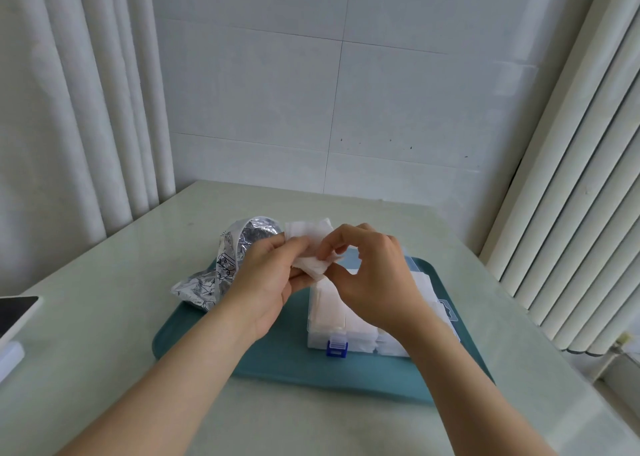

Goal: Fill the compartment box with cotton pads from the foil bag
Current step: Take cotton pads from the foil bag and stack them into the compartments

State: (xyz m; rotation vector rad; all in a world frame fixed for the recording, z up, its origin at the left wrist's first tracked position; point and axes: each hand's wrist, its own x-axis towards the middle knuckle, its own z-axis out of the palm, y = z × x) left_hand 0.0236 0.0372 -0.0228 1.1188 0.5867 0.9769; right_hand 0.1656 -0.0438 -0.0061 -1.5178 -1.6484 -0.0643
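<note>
A crumpled silver foil bag lies open on the left end of a teal tray. To its right on the tray stands a clear compartment box with a blue latch, its near cells packed with white cotton pads. Above the box's far end my left hand holds a small stack of white cotton pads. My right hand pinches the lower edge of that stack with thumb and fingertips. The far part of the box is hidden behind my right hand.
The tray sits on a pale green table. A white-framed tablet lies at the table's left edge. Curtains hang at the left, a white radiator stands at the right, and a tiled wall is behind.
</note>
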